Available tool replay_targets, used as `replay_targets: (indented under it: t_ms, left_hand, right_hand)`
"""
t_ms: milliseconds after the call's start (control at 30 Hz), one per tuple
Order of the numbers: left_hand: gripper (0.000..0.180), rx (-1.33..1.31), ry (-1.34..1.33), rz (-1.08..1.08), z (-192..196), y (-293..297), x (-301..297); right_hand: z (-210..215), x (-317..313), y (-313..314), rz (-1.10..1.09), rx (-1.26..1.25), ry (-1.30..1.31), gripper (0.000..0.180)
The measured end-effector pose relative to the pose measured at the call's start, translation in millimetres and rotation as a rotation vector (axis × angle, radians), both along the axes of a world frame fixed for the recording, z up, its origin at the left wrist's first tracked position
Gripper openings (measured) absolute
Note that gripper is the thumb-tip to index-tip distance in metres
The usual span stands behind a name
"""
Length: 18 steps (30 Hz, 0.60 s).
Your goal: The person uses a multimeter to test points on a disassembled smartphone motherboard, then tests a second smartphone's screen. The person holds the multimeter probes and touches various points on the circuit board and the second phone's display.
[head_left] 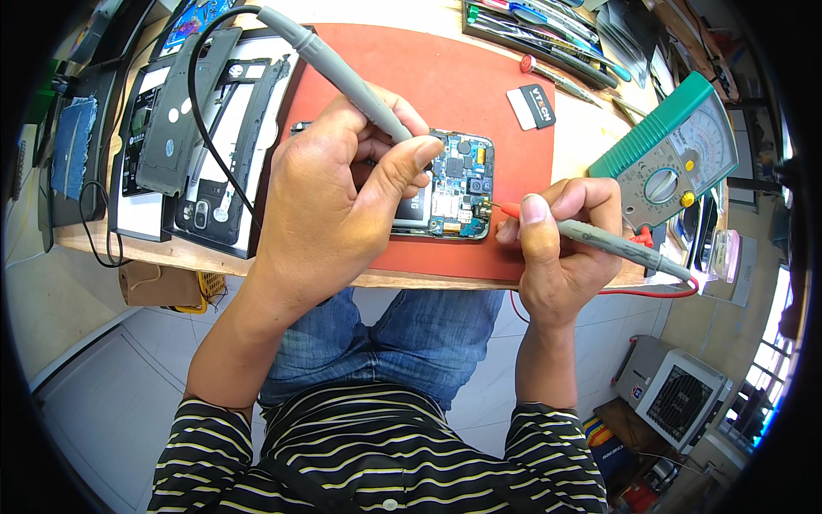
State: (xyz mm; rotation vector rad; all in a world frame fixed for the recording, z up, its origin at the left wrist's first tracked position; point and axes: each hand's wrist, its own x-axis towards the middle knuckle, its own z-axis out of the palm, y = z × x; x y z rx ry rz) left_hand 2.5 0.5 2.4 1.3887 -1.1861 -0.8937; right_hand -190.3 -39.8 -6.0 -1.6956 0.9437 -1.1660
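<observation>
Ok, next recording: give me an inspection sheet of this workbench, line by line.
Surface: wooden bench with a red mat under the work.
Job's things: opened phone with its circuit board bare, on the mat; grey probe in the left hand; red-tipped probe in the right hand, tip at the board's right edge; green analog multimeter to the right.
Clutter: dismantled phone shells at left; tray of hand tools at the back; small black card.
Grippers: both hands closed on their probes.
Cables: black lead loops over the shells; red lead hangs off the bench edge.
Surroundings: tiled floor, white box unit at lower right.
</observation>
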Motion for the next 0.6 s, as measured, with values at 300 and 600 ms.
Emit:
replay_targets:
  t_ms: [300,600]
  left_hand:
    - [0.015,0.018,0.013,0.006,0.6,0.7,0.1]
    - [0.014,-0.01,-0.001,-0.001,0.7,0.2,-0.1]
  right_hand:
    - [-1.3,-1.2,-0.6,0.016,-0.002,0.006,0.02]
    - [-1.4,-1.4,-0.5,0.02,0.001,0.019,0.02]
